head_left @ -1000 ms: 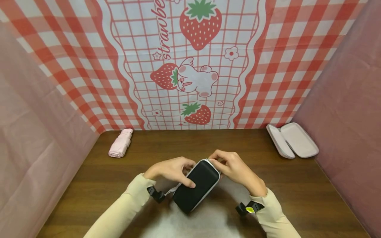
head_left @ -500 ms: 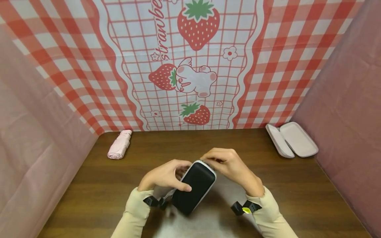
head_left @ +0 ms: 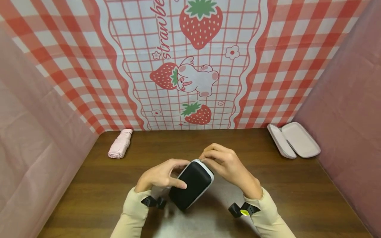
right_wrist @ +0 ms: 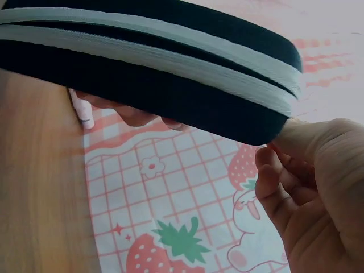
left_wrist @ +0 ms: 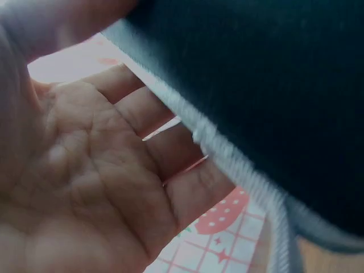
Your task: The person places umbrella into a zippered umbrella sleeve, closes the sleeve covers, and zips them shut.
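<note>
A black zip case (head_left: 193, 183) with white zipper tape is held tilted above the table in the head view. My left hand (head_left: 163, 173) grips its left side, thumb across the black face and fingers behind. The left wrist view shows the palm (left_wrist: 91, 165) beside the white edge and a pale wrist strap (left_wrist: 278, 233) hanging from the case. At the case's top end, my right hand (head_left: 224, 162) pinches at the zipper; the pull is hidden by the fingers. In the right wrist view the zipper tape (right_wrist: 153, 57) is parted along the long side, with a dark gap narrowing toward that hand.
At the back left of the brown wooden table (head_left: 98, 185) lies a rolled pink cloth-like bundle (head_left: 120, 143). An opened pale case (head_left: 300, 138) lies at the back right. A strawberry-print cloth (head_left: 190, 66) hangs behind the table, with pink cloth at both sides.
The right hand has moved left and slightly up around the case's top end. The case has shifted slightly left with the left hand, and more white shows along its right edge.
</note>
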`<state>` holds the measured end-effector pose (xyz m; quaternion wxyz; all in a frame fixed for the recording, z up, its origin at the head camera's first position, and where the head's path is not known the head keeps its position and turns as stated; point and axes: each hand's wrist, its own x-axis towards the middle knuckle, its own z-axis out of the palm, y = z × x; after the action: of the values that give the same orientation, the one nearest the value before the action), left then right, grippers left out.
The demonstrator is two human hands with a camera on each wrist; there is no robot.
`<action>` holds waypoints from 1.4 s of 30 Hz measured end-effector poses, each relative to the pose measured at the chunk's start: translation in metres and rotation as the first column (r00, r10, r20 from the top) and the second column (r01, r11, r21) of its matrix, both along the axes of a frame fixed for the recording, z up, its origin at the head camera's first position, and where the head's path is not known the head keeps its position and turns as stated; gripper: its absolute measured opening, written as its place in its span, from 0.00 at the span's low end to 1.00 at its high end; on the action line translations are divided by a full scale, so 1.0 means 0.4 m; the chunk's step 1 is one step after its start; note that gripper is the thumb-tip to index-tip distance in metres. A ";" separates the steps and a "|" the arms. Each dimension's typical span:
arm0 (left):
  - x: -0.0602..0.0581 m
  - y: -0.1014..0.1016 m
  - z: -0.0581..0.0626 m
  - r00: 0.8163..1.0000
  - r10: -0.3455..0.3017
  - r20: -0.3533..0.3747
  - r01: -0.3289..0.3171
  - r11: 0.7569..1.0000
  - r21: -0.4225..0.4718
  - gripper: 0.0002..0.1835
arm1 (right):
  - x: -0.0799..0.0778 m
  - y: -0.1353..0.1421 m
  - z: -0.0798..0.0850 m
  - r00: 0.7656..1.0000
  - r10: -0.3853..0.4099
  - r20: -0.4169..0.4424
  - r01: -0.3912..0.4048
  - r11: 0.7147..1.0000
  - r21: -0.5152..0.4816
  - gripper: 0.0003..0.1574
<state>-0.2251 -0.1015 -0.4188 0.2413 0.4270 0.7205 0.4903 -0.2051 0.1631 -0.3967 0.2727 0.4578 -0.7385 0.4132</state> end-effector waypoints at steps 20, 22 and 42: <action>0.002 -0.018 0.012 0.978 0.105 -0.181 -0.138 0.974 -0.179 0.29 | -0.004 -0.004 -0.022 0.999 0.034 -0.010 -0.033 0.998 0.057 0.05; 0.001 -0.019 0.013 0.976 0.104 -0.191 -0.140 0.973 -0.185 0.28 | -0.004 -0.005 -0.022 0.999 0.039 -0.008 -0.038 0.998 0.059 0.04; -0.007 -0.036 0.004 0.990 0.099 -0.104 -0.111 0.986 -0.121 0.25 | 0.000 -0.002 -0.013 0.997 0.052 0.059 -0.056 0.997 0.060 0.11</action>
<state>-0.2279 -0.1158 -0.4171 0.2060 0.3957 0.7825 0.4343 -0.2050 0.1624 -0.4020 0.2260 0.4737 -0.7457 0.4104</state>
